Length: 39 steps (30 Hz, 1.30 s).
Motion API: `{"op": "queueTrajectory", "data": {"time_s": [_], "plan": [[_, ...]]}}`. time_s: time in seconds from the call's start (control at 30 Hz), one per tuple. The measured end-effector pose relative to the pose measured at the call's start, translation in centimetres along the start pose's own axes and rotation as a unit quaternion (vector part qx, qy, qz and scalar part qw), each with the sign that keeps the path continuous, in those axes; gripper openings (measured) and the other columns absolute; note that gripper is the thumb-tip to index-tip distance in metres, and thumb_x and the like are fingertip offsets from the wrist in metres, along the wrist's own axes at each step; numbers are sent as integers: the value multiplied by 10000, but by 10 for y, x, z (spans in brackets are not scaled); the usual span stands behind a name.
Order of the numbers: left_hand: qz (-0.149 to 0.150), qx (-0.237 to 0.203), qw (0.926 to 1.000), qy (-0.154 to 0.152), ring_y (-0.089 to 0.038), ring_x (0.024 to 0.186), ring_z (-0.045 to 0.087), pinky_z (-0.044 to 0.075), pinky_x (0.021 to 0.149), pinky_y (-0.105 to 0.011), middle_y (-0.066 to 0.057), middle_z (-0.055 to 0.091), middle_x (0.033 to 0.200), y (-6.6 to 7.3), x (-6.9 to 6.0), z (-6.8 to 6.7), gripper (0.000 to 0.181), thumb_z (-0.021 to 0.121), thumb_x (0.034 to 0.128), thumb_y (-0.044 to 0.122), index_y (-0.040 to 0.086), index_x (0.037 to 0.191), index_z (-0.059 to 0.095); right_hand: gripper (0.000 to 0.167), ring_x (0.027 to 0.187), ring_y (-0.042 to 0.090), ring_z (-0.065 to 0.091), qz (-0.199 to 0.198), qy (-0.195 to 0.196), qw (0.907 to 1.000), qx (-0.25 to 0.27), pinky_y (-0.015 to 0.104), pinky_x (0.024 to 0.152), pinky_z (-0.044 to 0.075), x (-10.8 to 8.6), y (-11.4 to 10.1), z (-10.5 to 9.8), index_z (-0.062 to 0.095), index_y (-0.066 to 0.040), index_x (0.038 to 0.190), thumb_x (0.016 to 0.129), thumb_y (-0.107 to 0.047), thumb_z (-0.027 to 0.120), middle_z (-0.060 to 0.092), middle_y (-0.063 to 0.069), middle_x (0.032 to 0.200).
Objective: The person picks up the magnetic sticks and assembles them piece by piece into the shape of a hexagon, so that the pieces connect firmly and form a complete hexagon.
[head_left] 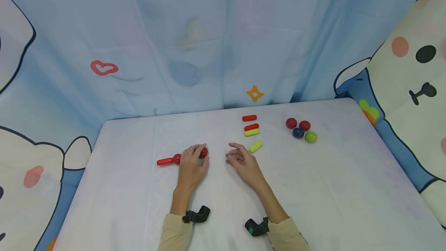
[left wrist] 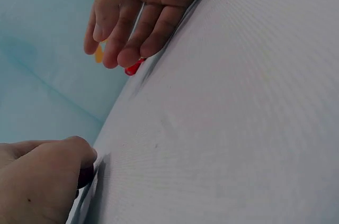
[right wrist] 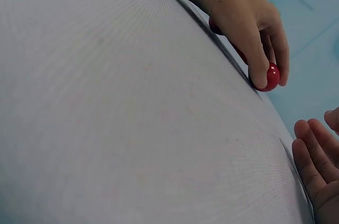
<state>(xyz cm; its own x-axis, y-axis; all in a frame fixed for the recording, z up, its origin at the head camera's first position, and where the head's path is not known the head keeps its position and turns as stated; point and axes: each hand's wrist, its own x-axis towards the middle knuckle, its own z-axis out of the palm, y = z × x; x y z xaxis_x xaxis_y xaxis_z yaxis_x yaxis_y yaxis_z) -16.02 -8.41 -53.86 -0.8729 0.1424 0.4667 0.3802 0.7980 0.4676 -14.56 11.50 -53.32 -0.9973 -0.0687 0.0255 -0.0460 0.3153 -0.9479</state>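
Note:
My left hand (head_left: 192, 167) pinches a red ball (head_left: 203, 152) between thumb and fingers on the white table; the right wrist view shows this red ball (right wrist: 272, 77) at its fingertips. To the left, a second red ball (head_left: 177, 159) touches the end of a red stick (head_left: 165, 161). Part of something red shows beneath the palm in the right wrist view, mostly hidden. My right hand (head_left: 246, 165) hovers over the table to the right, fingers loosely bent, holding nothing. Nearest to it lies a yellow-green stick (head_left: 256, 146).
Behind the right hand lie two red sticks (head_left: 249, 118) and another yellow-green stick (head_left: 252, 132). Farther right sit two red balls (head_left: 291, 123), a blue ball (head_left: 298, 133) and a green ball (head_left: 311, 137). A blue patterned curtain (head_left: 195, 49) hangs behind the table (head_left: 313, 196).

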Motion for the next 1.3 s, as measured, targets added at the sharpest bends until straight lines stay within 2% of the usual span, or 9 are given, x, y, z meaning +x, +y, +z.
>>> {"op": "queueTrajectory", "data": {"time_s": [0.27,0.53,0.9,1.3], "plan": [[-212,114,9996,-122,-254,1104,612,471,1012,-466,-77,653,1190,-1,-1,1,400,707,879,231,145,1260,624,408,903,145,705,2,-22,10000,83,96,820,506,0,0,0,510,-171,1354,957,-161,601,708,48,1034],[-213,125,9997,-8,-260,1096,622,481,1000,-465,-83,663,1186,-1,-1,2,429,723,861,226,118,1262,618,391,909,151,706,16,17,9999,123,82,820,495,-1,-2,0,520,-174,1345,961,-168,596,708,49,1041],[-282,158,9994,-74,-251,1093,623,484,994,-448,-74,662,1191,-2,-2,2,424,720,863,240,130,1260,622,410,908,147,712,51,24,9999,152,188,868,544,-2,-6,1,512,-148,1356,956,-161,599,696,57,1050],[-299,133,9994,-102,-246,1084,623,483,999,-443,-70,662,1184,0,0,2,406,713,874,242,130,1254,625,384,915,116,711,24,30,9998,174,200,897,535,3,-7,0,516,-205,1340,964,-195,591,692,43,1072]]}}
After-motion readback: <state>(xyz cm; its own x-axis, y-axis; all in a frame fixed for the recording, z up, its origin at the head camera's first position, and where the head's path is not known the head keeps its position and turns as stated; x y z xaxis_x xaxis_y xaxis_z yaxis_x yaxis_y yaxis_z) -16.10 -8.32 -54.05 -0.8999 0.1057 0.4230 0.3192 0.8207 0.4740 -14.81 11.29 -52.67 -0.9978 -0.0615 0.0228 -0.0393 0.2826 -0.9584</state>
